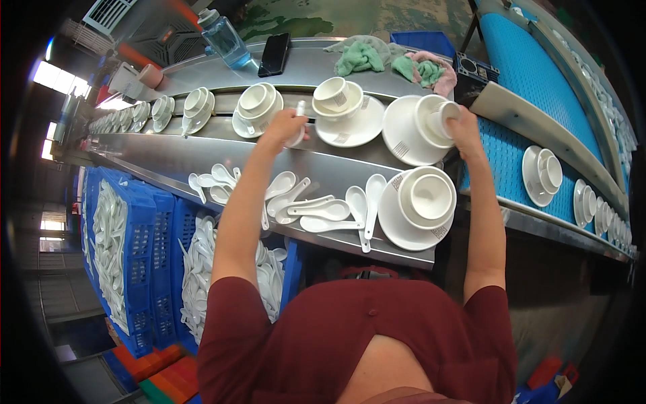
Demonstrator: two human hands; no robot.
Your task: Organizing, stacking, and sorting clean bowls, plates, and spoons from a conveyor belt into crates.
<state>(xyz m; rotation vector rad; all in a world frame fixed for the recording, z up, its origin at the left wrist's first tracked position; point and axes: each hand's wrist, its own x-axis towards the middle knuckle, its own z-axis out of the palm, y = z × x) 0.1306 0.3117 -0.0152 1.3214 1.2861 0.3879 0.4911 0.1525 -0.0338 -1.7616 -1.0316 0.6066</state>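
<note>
My left hand point(286, 129) holds a white ceramic spoon point(301, 108), its handle pointing up, beside a stacked set of plate, bowl and cup point(254, 99). My right hand point(465, 130) grips a tilted white cup point(443, 119), which rests in a bowl on a plate point(401, 132). Between my hands a tilted cup point(331, 94) sits in a bowl above a plate point(348, 126). Nearer to me, another plate point(388, 222) bears a bowl with a cup inside. Left of it, several loose white spoons point(328, 209) lie on the metal ledge.
More stacked sets point(198, 103) line the track at left. A blue conveyor belt point(509, 146) at right carries similar sets. Blue crates point(139, 247) of spoons stand at lower left. A water bottle point(227, 43), a phone point(274, 54) and cloths point(359, 58) lie on the far ledge.
</note>
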